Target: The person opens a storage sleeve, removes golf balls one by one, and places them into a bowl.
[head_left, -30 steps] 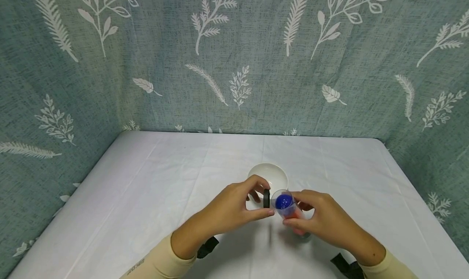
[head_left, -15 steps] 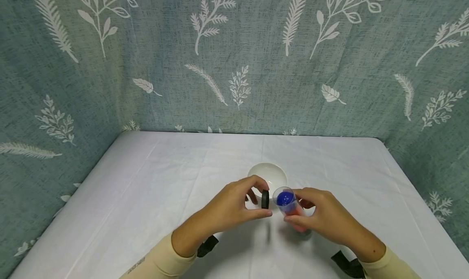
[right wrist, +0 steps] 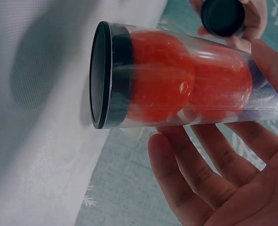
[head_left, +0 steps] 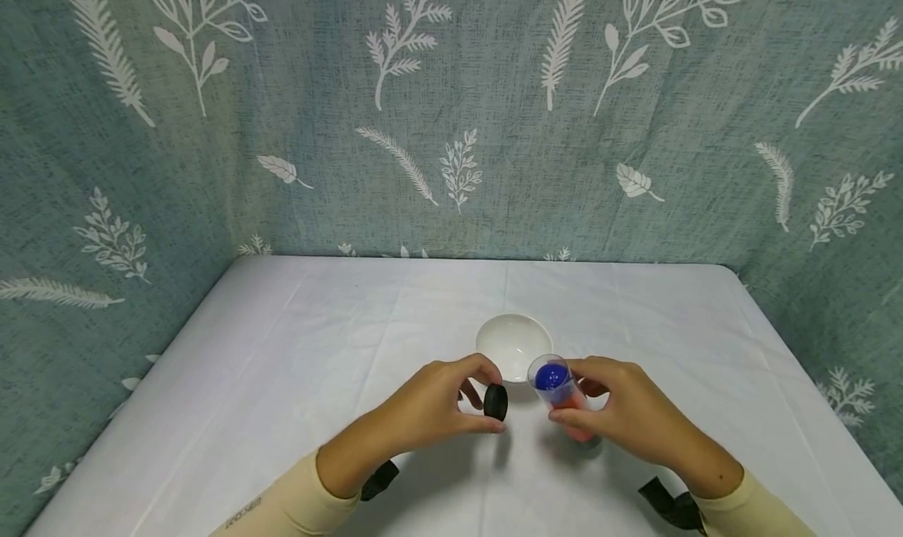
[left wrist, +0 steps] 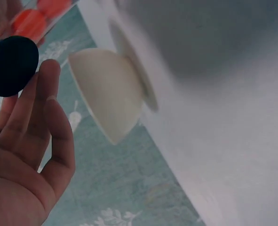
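My right hand (head_left: 621, 400) grips a clear plastic tube (right wrist: 122, 75) with a black cap on its lower end. Two red balls (right wrist: 160, 77) and a blue ball (head_left: 552, 376) sit inside it, the blue one nearest the uncapped mouth. The tube leans with its mouth up and to the left, above the table. Between thumb and fingertips my left hand (head_left: 430, 408) pinches a round black lid (head_left: 496, 402), held on edge to the left of the tube and apart from it. In the right wrist view the lid's hollow inside faces the tube.
A white bowl (head_left: 513, 341) stands on the white-covered table (head_left: 339, 325) just beyond both hands. A green leaf-patterned cloth (head_left: 451, 231) hangs behind and at both sides of the table.
My left hand has drawn the black lid left and toward me, away from the tube's mouth. The tube has shifted slightly, its mouth a little farther away; more of the bowl shows.
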Tool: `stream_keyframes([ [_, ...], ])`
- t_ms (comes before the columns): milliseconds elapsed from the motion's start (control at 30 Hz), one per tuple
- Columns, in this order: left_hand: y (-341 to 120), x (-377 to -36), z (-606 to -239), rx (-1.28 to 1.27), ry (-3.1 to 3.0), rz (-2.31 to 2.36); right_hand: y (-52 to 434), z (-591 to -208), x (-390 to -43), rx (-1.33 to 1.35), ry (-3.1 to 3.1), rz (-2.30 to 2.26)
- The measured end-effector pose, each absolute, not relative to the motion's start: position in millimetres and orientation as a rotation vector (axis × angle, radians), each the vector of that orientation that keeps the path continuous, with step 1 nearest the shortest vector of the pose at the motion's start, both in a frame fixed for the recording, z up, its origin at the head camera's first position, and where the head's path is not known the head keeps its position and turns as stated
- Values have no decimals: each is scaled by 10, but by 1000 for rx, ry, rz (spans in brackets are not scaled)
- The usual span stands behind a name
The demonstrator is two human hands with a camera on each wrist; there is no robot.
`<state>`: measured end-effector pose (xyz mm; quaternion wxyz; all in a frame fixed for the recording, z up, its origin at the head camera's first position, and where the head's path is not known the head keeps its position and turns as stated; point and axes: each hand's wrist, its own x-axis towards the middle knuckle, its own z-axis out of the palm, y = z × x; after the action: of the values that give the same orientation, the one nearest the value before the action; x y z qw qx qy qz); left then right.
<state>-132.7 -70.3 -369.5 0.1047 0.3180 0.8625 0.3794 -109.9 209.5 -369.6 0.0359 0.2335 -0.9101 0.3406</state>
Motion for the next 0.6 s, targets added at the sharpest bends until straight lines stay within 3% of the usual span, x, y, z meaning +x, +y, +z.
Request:
stream_keyframes([
  [333,-719,-1365,-3885,878,2434,1018,2107,-3706,-1105,735,-2778,1055],
  [600,-670,-1424,-3976,983,2442,836,2110,-3701,-1104,734,-2809,1044],
])
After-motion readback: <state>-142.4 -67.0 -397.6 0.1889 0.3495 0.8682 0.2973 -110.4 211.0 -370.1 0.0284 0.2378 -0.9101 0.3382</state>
